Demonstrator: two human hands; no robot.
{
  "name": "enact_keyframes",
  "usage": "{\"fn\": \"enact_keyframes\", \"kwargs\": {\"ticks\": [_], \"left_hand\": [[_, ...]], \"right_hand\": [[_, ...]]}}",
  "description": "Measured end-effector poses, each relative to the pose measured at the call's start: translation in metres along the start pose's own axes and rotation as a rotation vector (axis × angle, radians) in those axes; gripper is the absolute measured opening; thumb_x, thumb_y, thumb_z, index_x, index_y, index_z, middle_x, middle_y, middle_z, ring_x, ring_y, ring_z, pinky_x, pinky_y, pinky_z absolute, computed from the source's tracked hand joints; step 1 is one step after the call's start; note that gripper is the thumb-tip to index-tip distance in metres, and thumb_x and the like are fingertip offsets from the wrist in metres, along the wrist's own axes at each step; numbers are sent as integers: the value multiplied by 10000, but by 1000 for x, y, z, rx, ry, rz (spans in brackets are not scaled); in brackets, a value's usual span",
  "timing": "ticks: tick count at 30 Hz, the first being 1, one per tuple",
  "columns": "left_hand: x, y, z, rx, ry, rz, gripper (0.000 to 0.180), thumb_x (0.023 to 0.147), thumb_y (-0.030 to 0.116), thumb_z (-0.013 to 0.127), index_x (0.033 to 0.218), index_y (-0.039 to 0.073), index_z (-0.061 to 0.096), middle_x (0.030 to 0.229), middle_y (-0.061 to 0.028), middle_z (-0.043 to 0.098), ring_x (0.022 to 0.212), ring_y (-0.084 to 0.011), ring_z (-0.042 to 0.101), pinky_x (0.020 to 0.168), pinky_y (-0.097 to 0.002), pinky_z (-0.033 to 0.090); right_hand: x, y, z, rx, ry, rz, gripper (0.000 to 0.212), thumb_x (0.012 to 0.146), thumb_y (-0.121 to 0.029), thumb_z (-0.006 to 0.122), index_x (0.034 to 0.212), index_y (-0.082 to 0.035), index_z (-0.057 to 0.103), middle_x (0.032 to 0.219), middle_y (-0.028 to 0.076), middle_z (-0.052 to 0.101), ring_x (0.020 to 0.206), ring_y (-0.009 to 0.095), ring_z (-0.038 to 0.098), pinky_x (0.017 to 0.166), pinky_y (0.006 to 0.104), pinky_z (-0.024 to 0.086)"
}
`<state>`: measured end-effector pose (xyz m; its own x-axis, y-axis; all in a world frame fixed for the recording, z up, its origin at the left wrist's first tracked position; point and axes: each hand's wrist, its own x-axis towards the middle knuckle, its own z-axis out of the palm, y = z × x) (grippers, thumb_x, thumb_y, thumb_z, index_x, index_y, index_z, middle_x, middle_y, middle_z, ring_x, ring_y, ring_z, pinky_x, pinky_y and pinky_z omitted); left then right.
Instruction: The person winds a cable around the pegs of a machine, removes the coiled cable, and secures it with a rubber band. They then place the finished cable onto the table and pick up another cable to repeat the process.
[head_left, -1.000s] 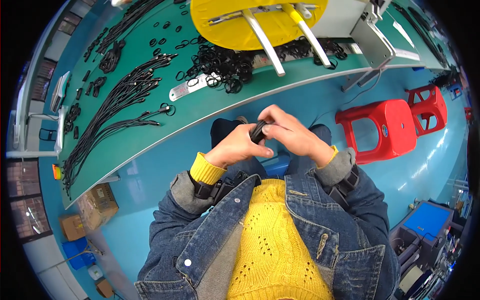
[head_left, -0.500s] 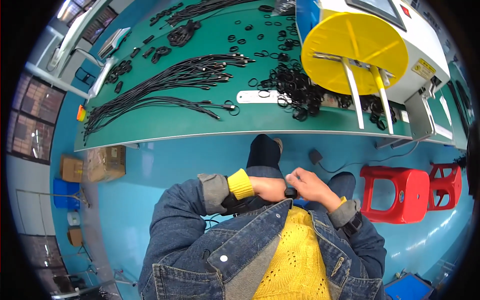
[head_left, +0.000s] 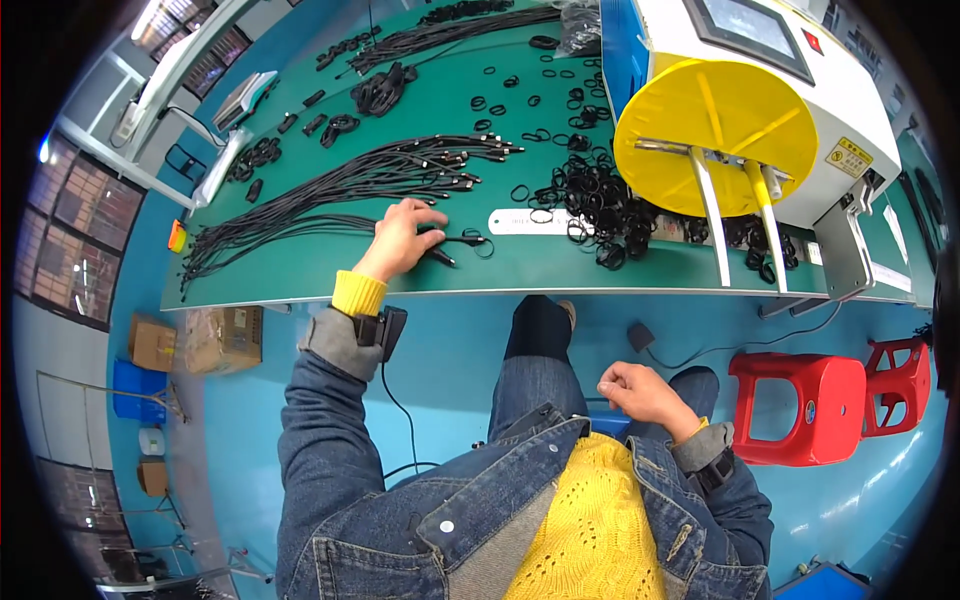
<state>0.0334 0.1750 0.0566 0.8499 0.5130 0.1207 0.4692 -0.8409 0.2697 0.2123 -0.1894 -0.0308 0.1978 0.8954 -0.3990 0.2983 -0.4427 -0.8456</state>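
Note:
My left hand [head_left: 400, 240] is over the table's front part, at the connector ends of a few black cables [head_left: 315, 224]. Its thumb and forefinger are apart, and the hand covers part of these cables. Just behind lies a larger fanned bunch of black cables [head_left: 350, 170] with metal-tipped plugs. A thin black loop [head_left: 484, 247] lies around one plug tip to the right of my fingers. Above my lap, my right hand [head_left: 645, 393] is closed with fingers curled in; whatever it holds, if anything, is hidden.
A heap of black bands [head_left: 600, 205] lies by a white ruler [head_left: 530, 221] on the green table [head_left: 300, 285]. To the right stands a white machine with a yellow disc [head_left: 715, 120] and two protruding rods. Red stools [head_left: 840, 410] and a foot pedal [head_left: 640, 336] are on the floor.
My left hand has gone from beside my right hand above my lap, up and left to the cables. The right hand has shifted slightly right. A dark thing between the hands no longer shows.

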Motion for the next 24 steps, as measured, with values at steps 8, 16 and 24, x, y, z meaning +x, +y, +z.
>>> {"fn": "enact_keyframes", "kwargs": {"ticks": [8, 16, 24], "left_hand": [[0, -4, 0, -142, 57, 152, 95, 774, 134, 635, 851, 86, 608, 1152, -118, 542, 1091, -298, 476, 933, -376, 385], [22, -14, -12, -294, 381, 185, 88, 826, 113, 610, 870, 38, 596, 1002, -82, 601, 945, -207, 560, 816, -312, 444], [20, 147, -82, -87, 709, 838, 159, 723, 2, 597, 857, 69, 650, 784, -72, 649, 660, -211, 604, 572, -301, 485]], "right_hand": [[-4, 4, -1, -50, 37, -65, 194, 840, -170, 568, 851, 24, 575, 668, 68, 605, 609, 140, 600, 558, 278, 463], [-9, 13, -3, -82, 64, -80, 180, 836, -157, 563, 852, 22, 577, 651, 66, 596, 594, 139, 590, 560, 275, 462], [-32, -37, -11, -19, 721, -385, 207, 795, -79, 630, 976, 20, 602, 822, 108, 617, 623, 156, 541, 559, 279, 451]]}}
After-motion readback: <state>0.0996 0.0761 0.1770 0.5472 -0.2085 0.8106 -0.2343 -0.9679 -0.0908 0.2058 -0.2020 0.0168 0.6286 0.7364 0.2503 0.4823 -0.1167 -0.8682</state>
